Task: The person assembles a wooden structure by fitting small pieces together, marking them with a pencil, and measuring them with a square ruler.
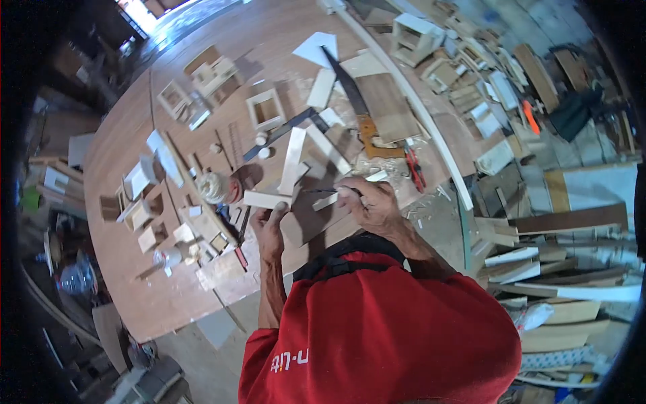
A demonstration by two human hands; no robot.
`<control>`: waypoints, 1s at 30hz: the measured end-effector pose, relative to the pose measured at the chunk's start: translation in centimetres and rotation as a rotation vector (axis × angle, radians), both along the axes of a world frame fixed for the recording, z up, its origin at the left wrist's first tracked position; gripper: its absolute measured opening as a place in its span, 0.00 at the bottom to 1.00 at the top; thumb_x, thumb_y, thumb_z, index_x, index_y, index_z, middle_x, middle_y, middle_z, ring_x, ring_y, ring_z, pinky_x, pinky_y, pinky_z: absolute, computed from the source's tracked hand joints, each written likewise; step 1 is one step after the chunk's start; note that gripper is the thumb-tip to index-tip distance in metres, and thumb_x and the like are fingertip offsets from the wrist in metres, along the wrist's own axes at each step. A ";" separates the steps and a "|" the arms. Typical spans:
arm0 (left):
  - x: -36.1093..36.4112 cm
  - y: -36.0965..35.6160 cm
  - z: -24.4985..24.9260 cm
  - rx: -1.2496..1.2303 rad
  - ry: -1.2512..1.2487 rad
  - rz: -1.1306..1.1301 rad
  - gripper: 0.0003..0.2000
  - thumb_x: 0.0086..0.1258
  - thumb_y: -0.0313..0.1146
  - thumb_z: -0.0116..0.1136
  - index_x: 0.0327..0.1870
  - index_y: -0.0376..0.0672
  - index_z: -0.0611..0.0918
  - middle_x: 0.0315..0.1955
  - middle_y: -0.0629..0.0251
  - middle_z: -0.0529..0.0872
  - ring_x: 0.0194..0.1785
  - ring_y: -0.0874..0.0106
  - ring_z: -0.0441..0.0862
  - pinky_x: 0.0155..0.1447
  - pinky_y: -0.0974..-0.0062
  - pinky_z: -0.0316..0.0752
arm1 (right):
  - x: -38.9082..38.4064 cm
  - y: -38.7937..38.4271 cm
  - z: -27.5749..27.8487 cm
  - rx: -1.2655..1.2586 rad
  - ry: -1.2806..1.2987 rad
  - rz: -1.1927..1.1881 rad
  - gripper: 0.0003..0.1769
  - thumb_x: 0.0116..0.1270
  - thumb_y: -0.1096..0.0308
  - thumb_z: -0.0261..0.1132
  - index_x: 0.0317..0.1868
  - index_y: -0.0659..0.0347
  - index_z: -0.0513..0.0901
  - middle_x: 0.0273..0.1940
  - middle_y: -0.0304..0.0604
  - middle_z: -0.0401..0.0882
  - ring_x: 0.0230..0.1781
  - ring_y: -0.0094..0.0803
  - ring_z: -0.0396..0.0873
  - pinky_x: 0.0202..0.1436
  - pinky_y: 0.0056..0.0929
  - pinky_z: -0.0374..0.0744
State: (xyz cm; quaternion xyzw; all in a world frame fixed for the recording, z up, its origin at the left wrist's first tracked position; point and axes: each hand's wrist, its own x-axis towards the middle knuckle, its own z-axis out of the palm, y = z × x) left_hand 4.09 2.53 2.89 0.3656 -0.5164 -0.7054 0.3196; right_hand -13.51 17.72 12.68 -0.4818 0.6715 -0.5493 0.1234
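My left hand (270, 232) is closed on a short pale wooden block (265, 200), thumb pressed near its right end. Leaning up from beside that block is a longer pale wood strip (293, 160). My right hand (372, 204) pinches a thin dark tool (319, 190) whose tip points left at the wood; I cannot tell its exact kind. A second wood strip (328, 149) lies on the table just beyond my hands. To the left of the held block stands a jar (220, 188) with a whitish top and reddish side.
A handsaw (367, 131), red-handled pliers (415, 168) and a dark carpenter's square (291, 130) lie on the table (128, 283). Several small wooden boxes, including an open-fronted one (266, 110), stand farther off. Stacked boards (565, 225) fill the right side.
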 end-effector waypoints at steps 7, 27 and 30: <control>-1.1 0.6 0.2 0.016 -0.021 -0.029 0.07 0.62 0.30 0.64 0.35 0.36 0.86 0.29 0.67 0.86 0.33 0.77 0.79 0.42 0.77 0.71 | 0.3 -0.1 -0.1 -0.019 -0.047 -0.106 0.07 0.67 0.70 0.63 0.42 0.63 0.82 0.29 0.48 0.84 0.28 0.32 0.85 0.30 0.29 0.81; -1.7 1.4 1.1 0.016 -0.030 -0.171 0.05 0.63 0.29 0.63 0.33 0.37 0.87 0.28 0.66 0.87 0.33 0.78 0.80 0.42 0.77 0.71 | -0.1 -1.9 0.7 0.033 0.059 0.086 0.06 0.66 0.71 0.64 0.37 0.66 0.82 0.25 0.45 0.81 0.21 0.32 0.81 0.25 0.28 0.76; -1.9 1.6 1.6 0.032 -0.016 -0.204 0.05 0.63 0.28 0.63 0.33 0.37 0.87 0.28 0.65 0.87 0.34 0.78 0.81 0.43 0.77 0.73 | -0.1 -2.6 0.0 0.010 0.101 0.104 0.07 0.65 0.70 0.65 0.37 0.66 0.82 0.28 0.47 0.83 0.23 0.36 0.81 0.26 0.31 0.77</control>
